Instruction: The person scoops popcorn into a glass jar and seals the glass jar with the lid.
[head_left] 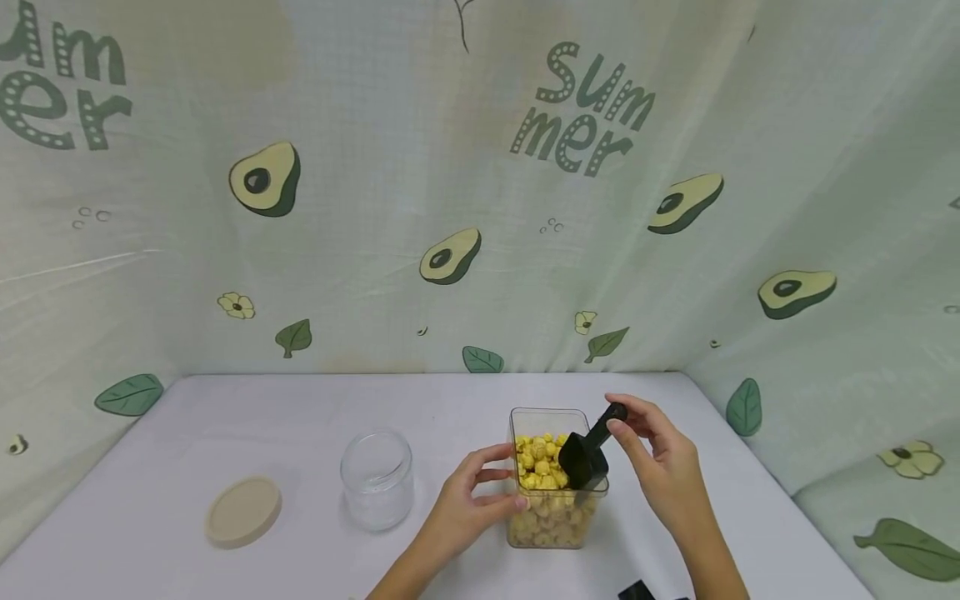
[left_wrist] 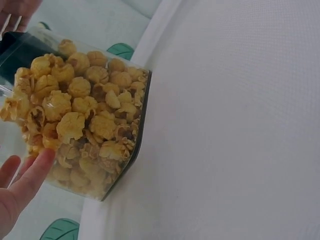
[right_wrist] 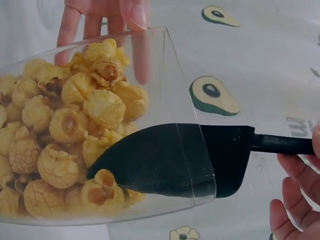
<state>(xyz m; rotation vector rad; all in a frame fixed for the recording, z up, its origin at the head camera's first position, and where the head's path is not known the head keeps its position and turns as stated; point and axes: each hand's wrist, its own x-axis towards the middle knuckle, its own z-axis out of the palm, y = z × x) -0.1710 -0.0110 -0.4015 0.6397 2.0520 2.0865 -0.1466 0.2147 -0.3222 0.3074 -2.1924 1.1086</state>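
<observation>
A clear square plastic container (head_left: 551, 421) of yellow popcorn (right_wrist: 70, 122) stands upright at the table's right half. My left hand (head_left: 471, 504) holds it from the left, thumb at the front face and fingers along the side. With my right hand (head_left: 666, 471) I grip the handle of a black scoop (head_left: 585, 461). The scoop tilts down inside the container, and in the right wrist view its tip touches the popcorn, with the scoop's inside hidden. Through the clear wall in the left wrist view, popcorn (left_wrist: 57, 105) fills the lower part.
A clear round jar (head_left: 377, 487) stands left of the container. Farther left lies a round beige lid (head_left: 243, 512) on the white table (head_left: 285, 408). A small black object (head_left: 636, 591) shows at the front edge. Behind hangs a curtain (head_left: 360, 167) printed with avocados.
</observation>
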